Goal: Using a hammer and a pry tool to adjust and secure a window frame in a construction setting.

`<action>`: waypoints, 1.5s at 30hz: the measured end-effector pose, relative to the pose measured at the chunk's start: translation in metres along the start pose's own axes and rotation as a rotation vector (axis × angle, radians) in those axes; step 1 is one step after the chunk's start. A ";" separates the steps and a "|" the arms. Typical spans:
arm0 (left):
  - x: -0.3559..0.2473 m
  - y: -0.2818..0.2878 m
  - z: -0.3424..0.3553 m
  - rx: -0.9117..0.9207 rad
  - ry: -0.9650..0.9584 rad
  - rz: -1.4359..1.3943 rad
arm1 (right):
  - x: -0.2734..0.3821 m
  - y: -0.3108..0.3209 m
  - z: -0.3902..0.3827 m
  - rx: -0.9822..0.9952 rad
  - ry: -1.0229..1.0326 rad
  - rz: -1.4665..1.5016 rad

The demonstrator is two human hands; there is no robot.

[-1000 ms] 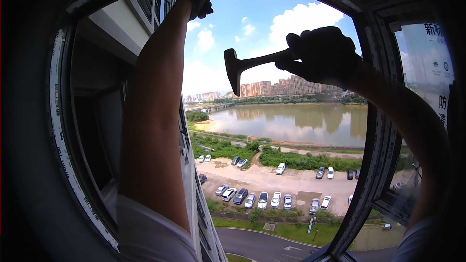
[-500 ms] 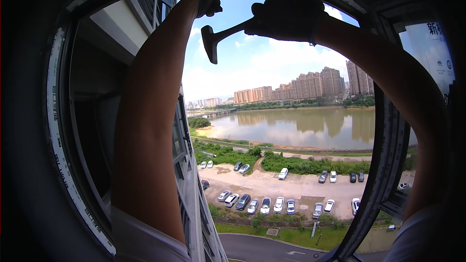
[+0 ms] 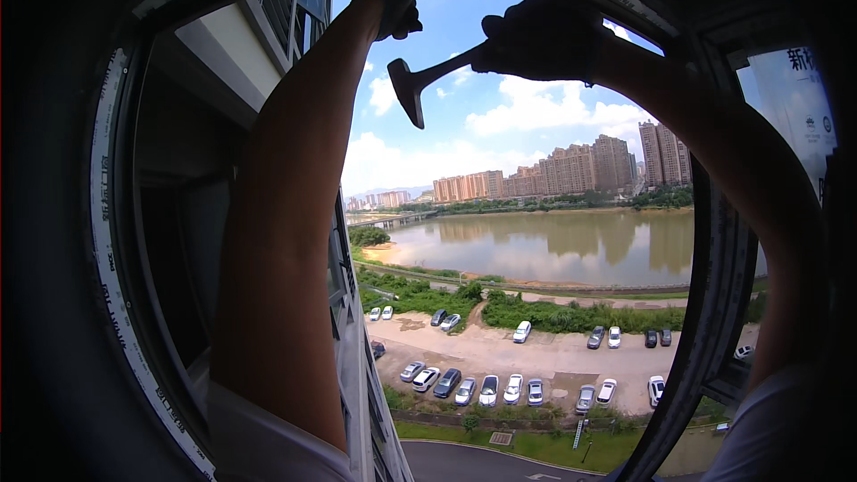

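Right hand (image 3: 540, 36): fist wrapped round handle of a hammer (image 3: 420, 85), raised near top of the window opening. Grip sits at the far end of the handle, head out to the hand's left and tilted down; prob. held long for swing leverage. Hammer head hangs just below and right of the left hand.

Left hand (image 3: 391, 4): arm stretched full up, fingers curled closed against top of the window frame (image 3: 116, 241). Whether it pinches a nail or small part, or just steadies — can't tell, hand is backlit and dark.

Surroundings, largest first:
- Window frame: dark, curved by lens, rings both arms; taped or labelled strip along its left edge. Upper rail directly above both hands, so little headroom for the hammer.
- Building wall (image 3: 232, 62): pale facade w/ windows, outside, to left of left forearm.
- River (image 3: 553, 245): well below hands, far bg.
- Tower blocks (image 3: 571, 174): far bank.
- Car park (image 3: 500, 375): rows of cars, straight down under the arms.
- Glass pane w/ sticker (image 3: 794, 116): right of right forearm.

Obstruction: left hand close to the hammer head's path.
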State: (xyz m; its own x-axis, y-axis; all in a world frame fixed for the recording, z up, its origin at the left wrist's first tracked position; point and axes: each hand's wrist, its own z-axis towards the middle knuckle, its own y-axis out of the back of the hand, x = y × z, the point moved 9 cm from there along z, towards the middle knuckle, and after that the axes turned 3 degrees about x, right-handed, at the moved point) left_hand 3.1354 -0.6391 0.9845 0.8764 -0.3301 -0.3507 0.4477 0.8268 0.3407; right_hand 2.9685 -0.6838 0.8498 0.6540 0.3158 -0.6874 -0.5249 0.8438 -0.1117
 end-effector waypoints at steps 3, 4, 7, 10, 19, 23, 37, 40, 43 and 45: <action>-0.001 0.000 0.009 -0.002 0.019 0.007 | -0.006 0.004 -0.010 0.112 -0.146 0.057; 0.007 -0.013 0.010 0.030 0.091 -0.089 | 0.006 0.003 -0.019 0.136 -0.083 0.079; 0.050 0.121 0.066 0.219 -0.349 0.606 | 0.075 0.060 0.022 -0.040 0.295 -0.003; -0.002 -0.038 0.024 0.075 0.001 -0.147 | -0.024 -0.012 -0.020 0.042 -0.105 -0.048; 0.002 0.013 0.006 -0.183 -0.056 -0.065 | -0.024 0.006 0.018 -0.065 -0.093 0.439; 0.004 0.013 0.005 0.004 0.063 -0.090 | 0.045 0.036 -0.017 -0.004 0.136 0.087; 0.006 0.008 0.008 0.032 0.072 -0.164 | -0.026 0.004 0.019 0.061 -0.140 0.297; 0.012 0.010 0.007 0.061 0.105 -0.171 | 0.027 0.017 -0.014 0.131 -0.018 0.085; 0.001 0.002 0.008 0.068 0.090 -0.172 | 0.050 0.033 -0.023 0.124 0.338 -0.101; 0.004 -0.003 0.010 0.064 0.077 -0.179 | -0.042 -0.010 0.009 0.078 -0.220 0.303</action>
State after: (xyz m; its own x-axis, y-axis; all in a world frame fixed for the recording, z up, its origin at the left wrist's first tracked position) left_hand 3.1389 -0.6474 0.9906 0.7666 -0.4315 -0.4755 0.6079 0.7263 0.3210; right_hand 2.9516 -0.7017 0.8865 0.5815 0.6343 -0.5093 -0.6749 0.7258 0.1334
